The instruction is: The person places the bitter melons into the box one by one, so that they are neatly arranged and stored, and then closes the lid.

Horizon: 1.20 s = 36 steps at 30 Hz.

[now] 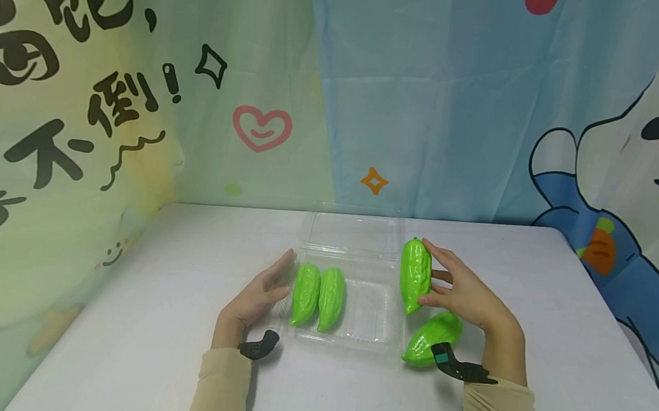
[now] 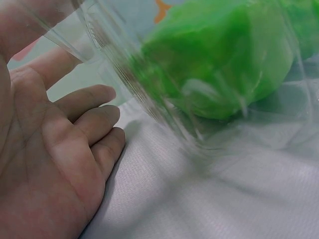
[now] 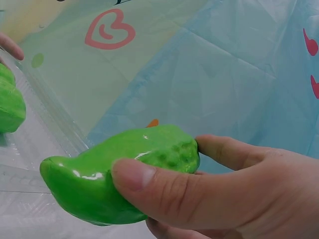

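Observation:
My right hand (image 1: 468,294) grips a bright green bitter melon (image 1: 415,273), thumb on one side and fingers on the other, beside the right edge of a clear plastic box (image 1: 370,312). In the right wrist view, the thumb (image 3: 142,181) presses the melon's bumpy skin, its pointed end facing left. Two more bitter melons (image 1: 306,294) (image 1: 331,299) lie side by side in the box's left half. At the box's left wall is my left hand (image 1: 255,296), fingers extended; its palm shows in the left wrist view, close to the ribbed plastic.
Another bitter melon (image 1: 434,339) lies on the white table (image 1: 349,394), right of the box and partly behind the right wrist's black band (image 1: 462,364). The box's transparent lid (image 1: 353,233) is folded back toward the printed curtain (image 1: 430,110).

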Motion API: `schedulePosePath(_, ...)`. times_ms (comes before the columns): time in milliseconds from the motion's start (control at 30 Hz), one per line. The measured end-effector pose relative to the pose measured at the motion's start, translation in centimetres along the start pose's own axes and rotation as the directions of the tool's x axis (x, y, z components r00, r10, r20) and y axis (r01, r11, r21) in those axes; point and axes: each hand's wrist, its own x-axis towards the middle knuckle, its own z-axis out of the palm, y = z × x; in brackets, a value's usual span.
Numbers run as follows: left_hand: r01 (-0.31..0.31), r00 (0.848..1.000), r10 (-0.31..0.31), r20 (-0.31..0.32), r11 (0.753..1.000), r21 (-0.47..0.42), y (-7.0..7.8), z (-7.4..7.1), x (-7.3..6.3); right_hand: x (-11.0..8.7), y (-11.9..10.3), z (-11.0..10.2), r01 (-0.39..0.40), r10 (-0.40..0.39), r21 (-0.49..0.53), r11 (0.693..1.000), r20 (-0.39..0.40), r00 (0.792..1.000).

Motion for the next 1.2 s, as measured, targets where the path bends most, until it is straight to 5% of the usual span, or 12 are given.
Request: schedulePosePath(1200,0.006,1.0,-0.006,-0.009,1.0,0.007,0.15,-0.08,-0.19,-0.06,-0.05,0.12,-0.016,0.016,0.039,0.999,0.018,1.0)
